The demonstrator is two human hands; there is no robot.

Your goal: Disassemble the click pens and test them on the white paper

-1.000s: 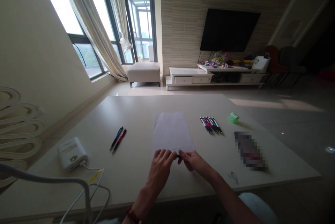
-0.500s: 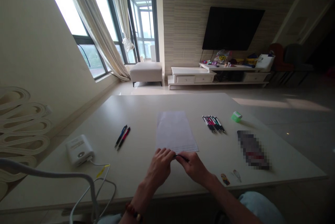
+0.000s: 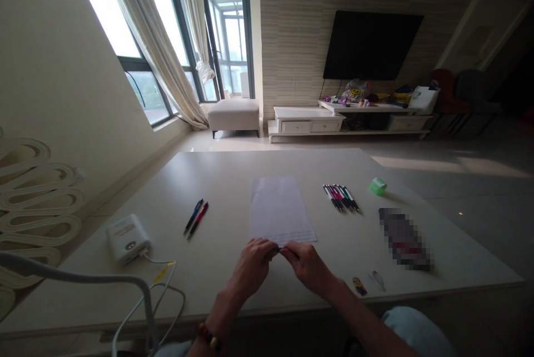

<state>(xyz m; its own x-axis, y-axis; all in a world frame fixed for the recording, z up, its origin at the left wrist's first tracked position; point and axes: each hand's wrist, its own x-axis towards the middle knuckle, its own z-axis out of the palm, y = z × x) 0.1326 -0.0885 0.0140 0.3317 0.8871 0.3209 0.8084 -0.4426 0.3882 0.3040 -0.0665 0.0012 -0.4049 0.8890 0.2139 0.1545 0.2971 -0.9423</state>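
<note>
Left hand [image 3: 252, 263] and right hand [image 3: 307, 266] pinch a mostly hidden dark pen [image 3: 278, 249]; paper sheet [image 3: 281, 207] just beyond; blue pen [image 3: 193, 217], red pen [image 3: 198, 220] lie leftward on worktop [image 3: 225, 184].

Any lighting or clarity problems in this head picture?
Head view: window washed out white, soft glare on the table at far left, top right corner dark; also head view: pixelated patch hides an item, and the small dark object between left hand and right hand is indistinct.

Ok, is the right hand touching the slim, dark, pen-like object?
Touching. The head view shows the right hand gripping the slim, dark, pen-like object, which runs straight into its grip with no visible gap.
</note>
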